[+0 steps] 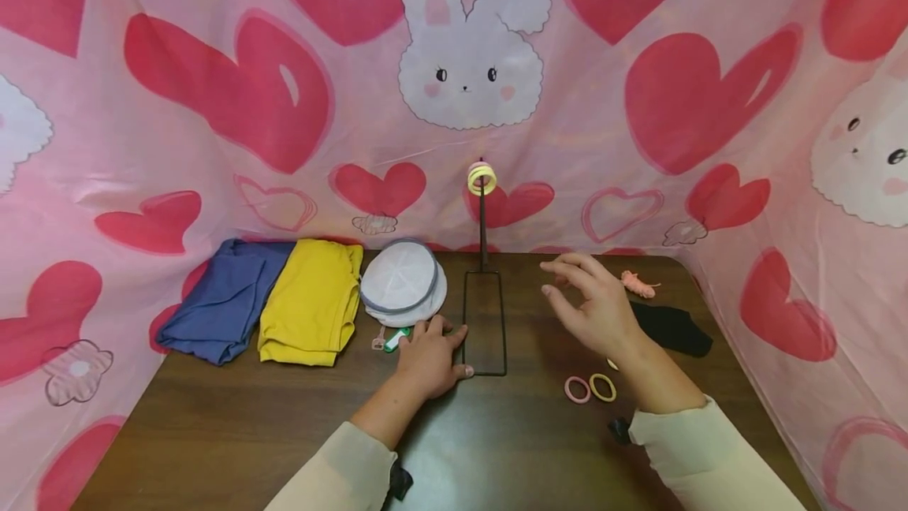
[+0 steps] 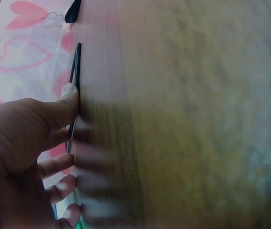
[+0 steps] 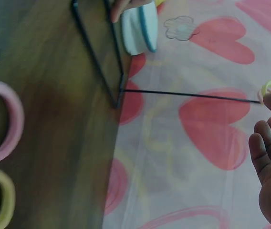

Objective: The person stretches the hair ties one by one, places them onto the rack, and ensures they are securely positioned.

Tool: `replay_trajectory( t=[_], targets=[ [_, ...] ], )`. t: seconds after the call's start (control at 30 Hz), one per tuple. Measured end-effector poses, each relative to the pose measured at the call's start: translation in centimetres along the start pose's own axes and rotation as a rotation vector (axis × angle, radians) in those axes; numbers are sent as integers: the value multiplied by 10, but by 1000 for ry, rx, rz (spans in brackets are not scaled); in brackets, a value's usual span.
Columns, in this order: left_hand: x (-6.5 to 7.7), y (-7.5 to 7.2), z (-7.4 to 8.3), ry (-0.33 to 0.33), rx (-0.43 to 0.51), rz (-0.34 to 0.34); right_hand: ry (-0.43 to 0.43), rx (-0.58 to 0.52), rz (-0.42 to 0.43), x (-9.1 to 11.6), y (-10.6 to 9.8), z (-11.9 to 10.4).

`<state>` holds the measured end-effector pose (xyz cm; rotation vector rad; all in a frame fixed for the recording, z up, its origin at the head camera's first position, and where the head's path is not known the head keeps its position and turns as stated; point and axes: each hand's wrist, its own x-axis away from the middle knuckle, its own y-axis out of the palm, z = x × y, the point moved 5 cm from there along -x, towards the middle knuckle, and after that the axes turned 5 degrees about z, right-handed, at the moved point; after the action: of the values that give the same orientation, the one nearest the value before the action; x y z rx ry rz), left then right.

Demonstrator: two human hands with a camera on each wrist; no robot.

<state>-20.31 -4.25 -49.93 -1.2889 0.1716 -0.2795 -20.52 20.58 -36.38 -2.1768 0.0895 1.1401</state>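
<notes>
A dark wire stand (image 1: 505, 322) has a flat rectangular base and one upright rod (image 3: 192, 96). Yellow and pink rings (image 1: 482, 179) hang together near the rod's top. My left hand (image 1: 429, 357) presses on the left front of the base, its thumb at the front corner and forefinger on the side wire. In the left wrist view the thumb (image 2: 69, 98) rests on the wire, with the other fingers spread behind. To the right of the stand my right hand (image 1: 589, 302) is raised, holding nothing, fingers loosely bent. A pink ring (image 1: 568, 393) and a yellow ring (image 1: 613, 395) lie below it.
Folded blue cloth (image 1: 220, 306), folded yellow cloth (image 1: 308, 306) and a white hat (image 1: 400, 278) lie on the left. Beside the hat are small pink and green-white pieces (image 1: 396, 340). Peach yarn (image 1: 638, 285) and a black cloth (image 1: 674, 328) lie right. A printed curtain stands behind.
</notes>
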Motion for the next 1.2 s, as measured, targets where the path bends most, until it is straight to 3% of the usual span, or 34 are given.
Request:
replay_trajectory(
  t=[0.27, 0.57, 0.8, 1.2],
  targets=[
    [1, -1, 2, 3, -2, 5, -38, 55, -77, 25, -9, 6],
    [2, 0, 2, 9, -5, 2, -1, 118, -191, 53, -20, 13],
    [2, 1, 2, 8, -10, 1, -27, 117, -289, 75, -20, 17],
    [1, 2, 0, 6, -15, -1, 10, 138, -438, 102, -15, 29]
  ],
)
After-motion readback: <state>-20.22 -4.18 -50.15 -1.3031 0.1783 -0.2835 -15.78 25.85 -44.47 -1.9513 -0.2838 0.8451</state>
